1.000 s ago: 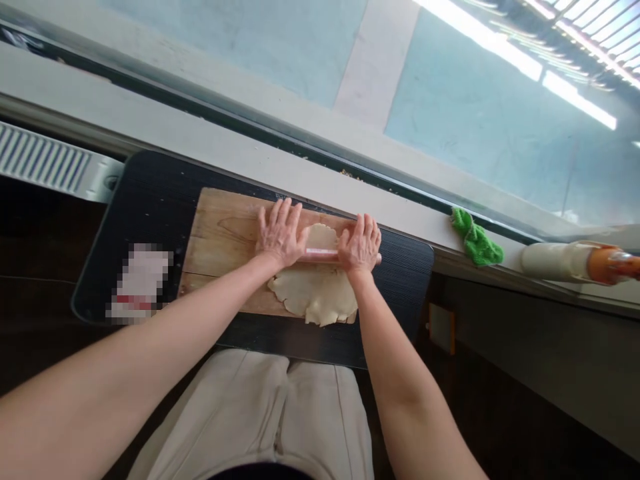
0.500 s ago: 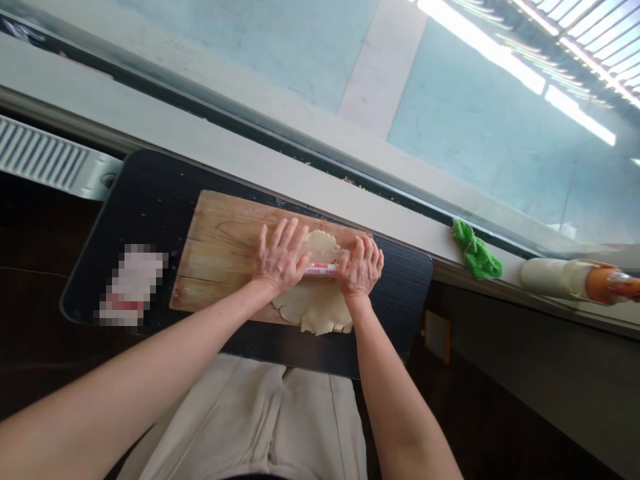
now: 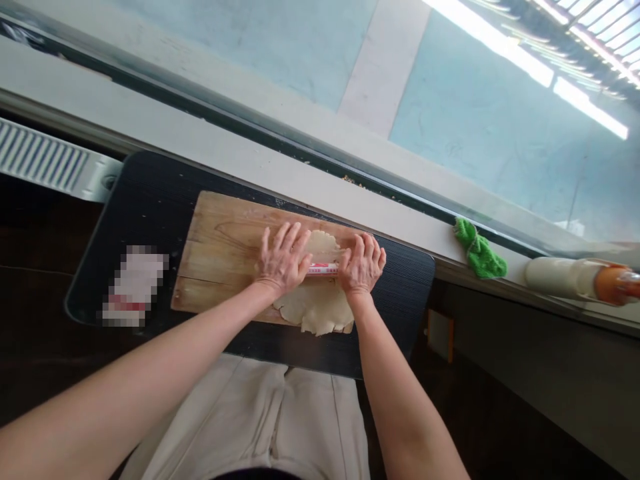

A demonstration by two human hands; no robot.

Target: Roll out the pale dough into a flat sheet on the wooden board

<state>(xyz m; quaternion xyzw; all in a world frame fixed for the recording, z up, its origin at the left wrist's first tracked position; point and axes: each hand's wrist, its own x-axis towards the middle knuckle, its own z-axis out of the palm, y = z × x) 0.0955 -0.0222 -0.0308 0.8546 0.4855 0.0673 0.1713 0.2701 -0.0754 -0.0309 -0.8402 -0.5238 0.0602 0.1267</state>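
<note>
A thin, pale sheet of dough [image 3: 317, 307] with a ragged edge lies on a wooden board [image 3: 220, 233], its near edge hanging slightly over the board's front. Across the dough lies a rolling pin [image 3: 323, 269]; only its middle shows, white with red print. My left hand [image 3: 283, 260] presses on the pin's left part, fingers spread forward and thumb along it. On the right part sits my right hand [image 3: 363, 263], its fingers bent over the pin. Both palms hide the pin's ends.
The board rests on a black table [image 3: 140, 220] against a white window sill [image 3: 240, 163]. A blurred-out pinkish item [image 3: 135, 287] lies at the table's left. On the sill are a green cloth [image 3: 480, 250] and a white bottle with an orange top [image 3: 565, 277]. A radiator [image 3: 45, 157] stands left.
Both hands stay on the rolling pin and have shifted very little. The pin's printed part shows slightly turned. The view has moved a touch.
</note>
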